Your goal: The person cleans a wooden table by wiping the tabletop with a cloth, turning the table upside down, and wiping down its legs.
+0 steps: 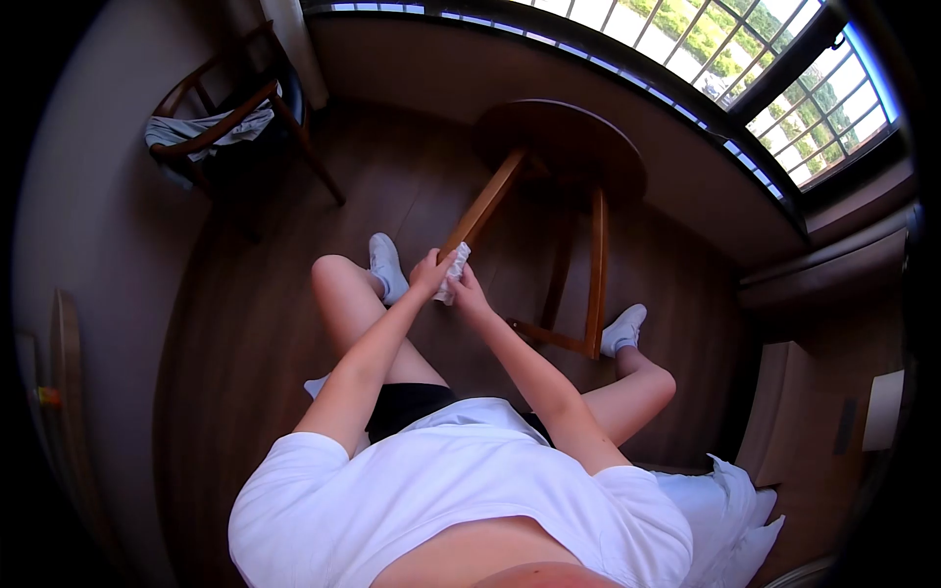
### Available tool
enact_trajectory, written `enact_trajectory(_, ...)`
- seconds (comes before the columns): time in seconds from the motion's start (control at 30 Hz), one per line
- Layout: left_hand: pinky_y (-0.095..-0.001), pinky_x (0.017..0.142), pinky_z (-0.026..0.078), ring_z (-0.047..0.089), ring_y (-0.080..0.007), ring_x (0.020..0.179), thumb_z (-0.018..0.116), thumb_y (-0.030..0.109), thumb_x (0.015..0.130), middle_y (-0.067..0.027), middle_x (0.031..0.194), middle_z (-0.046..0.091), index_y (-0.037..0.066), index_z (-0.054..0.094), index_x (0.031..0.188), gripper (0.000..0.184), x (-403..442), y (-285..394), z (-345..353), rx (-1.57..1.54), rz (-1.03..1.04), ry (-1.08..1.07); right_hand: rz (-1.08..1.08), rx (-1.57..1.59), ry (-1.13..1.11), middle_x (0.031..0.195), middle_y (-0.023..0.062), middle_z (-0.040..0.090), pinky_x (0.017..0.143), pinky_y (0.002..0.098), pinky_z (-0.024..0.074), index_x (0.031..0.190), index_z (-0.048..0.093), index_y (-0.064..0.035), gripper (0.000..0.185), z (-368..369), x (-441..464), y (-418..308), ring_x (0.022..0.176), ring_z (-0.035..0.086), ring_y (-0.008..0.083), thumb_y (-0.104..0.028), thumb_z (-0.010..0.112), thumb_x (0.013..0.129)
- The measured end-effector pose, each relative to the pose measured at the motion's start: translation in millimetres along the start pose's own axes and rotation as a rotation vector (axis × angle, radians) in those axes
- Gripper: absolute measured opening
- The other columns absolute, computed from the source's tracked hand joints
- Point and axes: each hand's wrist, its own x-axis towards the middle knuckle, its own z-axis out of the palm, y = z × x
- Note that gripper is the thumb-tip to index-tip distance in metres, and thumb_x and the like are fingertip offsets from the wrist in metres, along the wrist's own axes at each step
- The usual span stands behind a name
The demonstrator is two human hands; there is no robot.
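Observation:
A round dark wooden table (588, 147) stands tilted or seen at an angle in front of me, with one wooden leg (487, 201) reaching down toward my hands. My left hand (429, 271) is closed at the lower end of that leg, against a crumpled white cloth (453, 274). On the cloth's right side, my right hand (469, 294) holds it with bent fingers. Both hands are close together, and the cloth lies between them. The end of the leg is hidden behind my hands and the cloth.
A wooden chair (279, 108) with grey fabric over its arm stands at the upper left. My feet in white shoes rest on the dark floor (255, 343) on either side. A barred window (686, 49) is at the upper right. White fabric (720, 510) lies at the lower right.

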Motion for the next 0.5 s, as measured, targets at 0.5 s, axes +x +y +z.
enact_trajectory(0.5, -0.0413, 0.087, 0.041, 0.054, -0.0360, 0.104, 0.041, 0.056, 0.084, -0.0203, 0.112, 0.056, 0.010, 0.034, 0.132, 0.067, 2.5, -5.2, 7.9, 0.063, 0.082, 0.071, -0.173, -0.214, 0.094, 0.115, 0.0107, 0.052, 0.088, 0.0295, 0.0436, 0.130, 0.031, 0.0027, 0.053, -8.4, 12.1, 9.2, 0.103, 0.053, 0.0175, 0.001, 0.055, 0.082)
